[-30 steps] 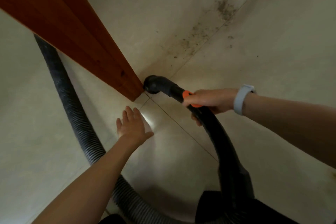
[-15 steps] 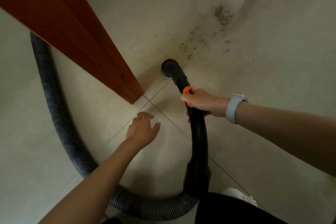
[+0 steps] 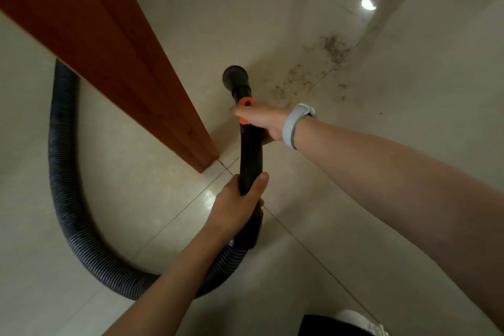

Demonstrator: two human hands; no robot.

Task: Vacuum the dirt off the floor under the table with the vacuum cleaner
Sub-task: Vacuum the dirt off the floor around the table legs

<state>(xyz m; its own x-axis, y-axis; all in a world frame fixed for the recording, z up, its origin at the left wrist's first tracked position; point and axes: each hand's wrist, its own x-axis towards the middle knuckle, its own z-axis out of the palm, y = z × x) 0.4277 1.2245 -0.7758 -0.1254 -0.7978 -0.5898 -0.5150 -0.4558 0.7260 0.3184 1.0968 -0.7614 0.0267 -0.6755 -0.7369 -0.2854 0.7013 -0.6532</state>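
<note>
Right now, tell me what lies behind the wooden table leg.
The ribbed grey hose passes behind the table leg and shows again at its top edge; the stretch between is covered. Pale floor tile lies beyond.

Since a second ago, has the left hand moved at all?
Yes. The left hand left the floor beside the wooden table leg and now grips the black vacuum wand, below the right hand.

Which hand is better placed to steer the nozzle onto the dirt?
Right hand: it grips the black tube just behind the nozzle, on the side nearest the dirt. The left hand holds farther back.
</note>
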